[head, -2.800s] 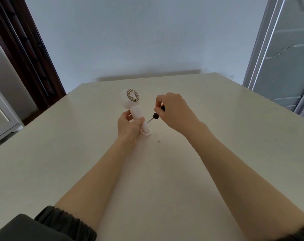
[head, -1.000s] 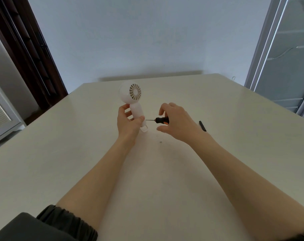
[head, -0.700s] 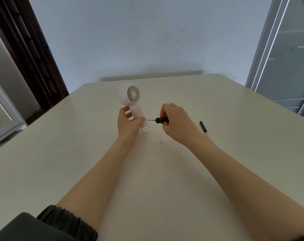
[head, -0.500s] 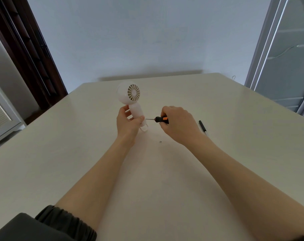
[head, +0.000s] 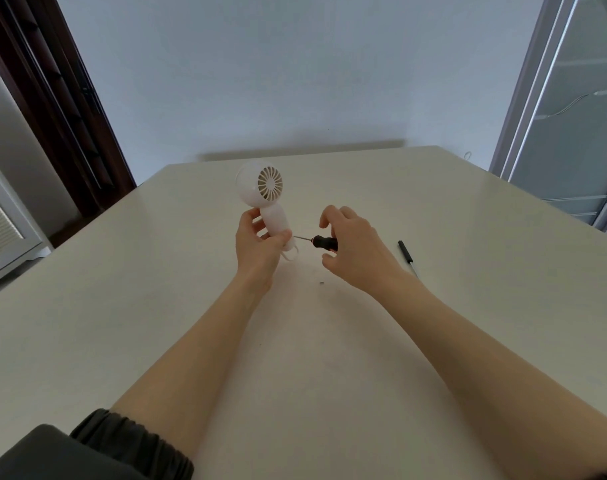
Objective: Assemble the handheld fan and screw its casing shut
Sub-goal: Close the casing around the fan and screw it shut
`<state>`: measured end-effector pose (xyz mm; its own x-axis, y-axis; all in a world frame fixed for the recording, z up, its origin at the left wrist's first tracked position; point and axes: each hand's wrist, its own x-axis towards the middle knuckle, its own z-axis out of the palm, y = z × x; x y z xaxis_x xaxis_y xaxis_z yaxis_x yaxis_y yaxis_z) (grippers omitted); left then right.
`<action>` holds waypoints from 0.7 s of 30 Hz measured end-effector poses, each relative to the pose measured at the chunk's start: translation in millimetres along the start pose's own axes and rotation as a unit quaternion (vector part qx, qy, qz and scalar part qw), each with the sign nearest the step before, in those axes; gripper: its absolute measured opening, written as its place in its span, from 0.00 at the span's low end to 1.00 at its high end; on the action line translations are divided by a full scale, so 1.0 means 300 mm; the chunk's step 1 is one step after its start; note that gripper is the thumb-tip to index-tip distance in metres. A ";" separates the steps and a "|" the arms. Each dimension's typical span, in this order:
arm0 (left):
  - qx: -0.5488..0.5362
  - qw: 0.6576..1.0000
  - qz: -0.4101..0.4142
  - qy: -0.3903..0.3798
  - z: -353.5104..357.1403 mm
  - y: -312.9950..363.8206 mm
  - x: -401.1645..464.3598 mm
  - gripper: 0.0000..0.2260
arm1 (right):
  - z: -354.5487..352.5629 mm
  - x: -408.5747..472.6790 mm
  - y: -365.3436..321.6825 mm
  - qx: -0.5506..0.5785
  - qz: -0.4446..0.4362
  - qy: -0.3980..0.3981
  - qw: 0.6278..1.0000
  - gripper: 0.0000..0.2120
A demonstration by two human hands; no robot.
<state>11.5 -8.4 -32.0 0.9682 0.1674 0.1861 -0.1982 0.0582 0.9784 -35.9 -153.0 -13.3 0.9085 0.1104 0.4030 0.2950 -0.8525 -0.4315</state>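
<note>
So the handheld fan [head: 264, 199] was held up off the table [head: 122, 306] in the left hand [head: 258, 252], fingers and thumb wrapped around the lower handle, grille facing the camera. The small screwdriver [head: 321, 242] sat level just to the right of the fan, its tip at the bottom end of the handle right by the thumb.

What changed: half a second earlier the right hand [head: 355, 252] was pinched tight on the black-and-orange grip. Now its fingers had loosened and spread, curled over the grip's back end. Whether it actually held the driver I can't tell. My read is a re-grip between twists, so the driver was mid-way through running that screw in, not finished.

A tiny dark speck [head: 321, 282], maybe a spare screw, lay on the table below the fan, and a black tool [head: 406, 252] lay well right of it. If that speck is a screw, at least one was left to drive.
</note>
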 end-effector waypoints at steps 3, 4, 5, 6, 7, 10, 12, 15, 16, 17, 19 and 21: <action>-0.001 1.000 -0.002 -0.006 0.001 0.000 -0.001 0.21 | 0.000 0.000 -0.004 -0.008 -0.016 0.037 0.999 0.09; -0.002 1.000 -0.003 -0.010 0.001 0.000 -0.001 0.21 | 0.002 0.001 -0.004 -0.011 -0.022 0.046 0.999 0.07; -0.002 1.000 -0.004 -0.013 0.001 0.000 -0.001 0.21 | 0.002 0.001 -0.005 -0.017 -0.024 0.049 0.998 0.05; 0.000 1.000 -0.005 -0.014 0.001 0.000 -0.001 0.21 | 0.002 0.003 -0.004 -0.028 -0.027 0.050 0.998 0.04; 0.003 1.000 -0.005 -0.014 -0.001 0.000 -0.001 0.21 | 0.002 0.002 -0.003 -0.042 -0.029 0.051 0.997 0.04; 0.002 1.000 -0.001 -0.014 -0.004 0.003 0.001 0.21 | 0.005 0.002 0.005 -0.093 -0.026 0.062 0.993 0.05; 0.002 1.000 0.002 -0.013 -0.005 0.005 0.002 0.22 | 0.010 0.006 0.011 -0.122 -0.018 0.070 0.990 0.10; -0.003 1.000 0.005 -0.010 -0.009 0.007 0.003 0.22 | 0.016 0.014 0.012 -0.138 -0.005 0.053 0.989 0.17; -0.004 1.000 0.005 -0.011 -0.010 0.008 0.004 0.22 | 0.018 0.016 0.011 -0.128 0.000 0.043 0.991 0.18; -0.004 1.000 0.005 -0.013 -0.010 0.008 0.005 0.22 | 0.021 0.018 0.011 -0.106 0.008 0.034 0.994 0.18; -0.003 1.000 0.005 -0.013 -0.006 0.009 0.003 0.23 | 0.021 0.020 0.016 -0.044 0.027 0.030 0.998 0.17; -0.003 1.000 0.002 -0.007 0.001 0.007 -0.002 0.23 | 0.017 0.017 0.020 0.005 0.030 0.035 0.999 0.13</action>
<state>10.6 -8.7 -29.9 0.9691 0.1546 0.1922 -0.2040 0.0641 0.9769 -28.0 -155.0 -17.9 0.9018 0.0219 0.4316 0.2432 -0.8512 -0.4650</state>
